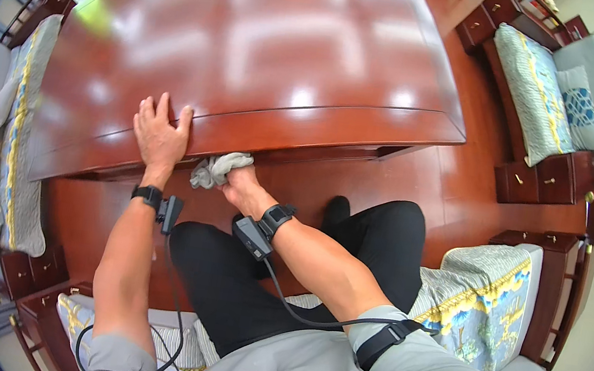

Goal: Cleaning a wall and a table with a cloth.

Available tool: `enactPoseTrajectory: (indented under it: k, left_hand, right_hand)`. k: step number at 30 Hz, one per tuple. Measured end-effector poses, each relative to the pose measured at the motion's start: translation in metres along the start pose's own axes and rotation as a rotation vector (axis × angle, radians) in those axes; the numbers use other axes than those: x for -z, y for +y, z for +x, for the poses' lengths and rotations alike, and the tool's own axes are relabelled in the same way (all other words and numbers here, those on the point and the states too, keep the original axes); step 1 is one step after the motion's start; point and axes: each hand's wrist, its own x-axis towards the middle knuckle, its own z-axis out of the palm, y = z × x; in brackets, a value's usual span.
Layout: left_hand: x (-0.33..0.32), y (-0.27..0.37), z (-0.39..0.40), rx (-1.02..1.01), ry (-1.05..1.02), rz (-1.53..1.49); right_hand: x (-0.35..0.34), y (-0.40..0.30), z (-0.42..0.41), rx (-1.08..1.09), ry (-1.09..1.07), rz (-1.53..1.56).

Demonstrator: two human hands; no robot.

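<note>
A large, glossy reddish-brown wooden table (288, 52) stands before me. My left hand (159, 133) rests flat on its top by the near edge, fingers spread, with nothing in it. A crumpled grey cloth (219, 168) is bunched in my right hand (244, 186), just below the near edge of the tabletop. The cloth appears to lie against the table's side, though its contact with the wood is partly hidden. My right fingers are mostly covered by the cloth.
My knees (391, 228) are close to the table. A sofa with a patterned cover (21, 144) stands at left, and an armchair with a cushion (582, 110) at right. Small drawer cabinets (540, 178) stand beside the seats. Cables (289, 314) run along both my arms from wrist devices.
</note>
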Motion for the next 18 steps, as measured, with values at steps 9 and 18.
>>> enactPoseTrajectory:
  k: [9,18]
  left_hand:
    - [0.005,-0.007,0.000,0.032,-0.058,0.026]
    - [-0.005,0.008,0.001,0.016,-0.071,0.000]
  right_hand:
    - [0.122,-0.122,-0.021,0.321,0.185,0.109]
    - [0.287,-0.308,-0.068,0.494,0.516,0.041]
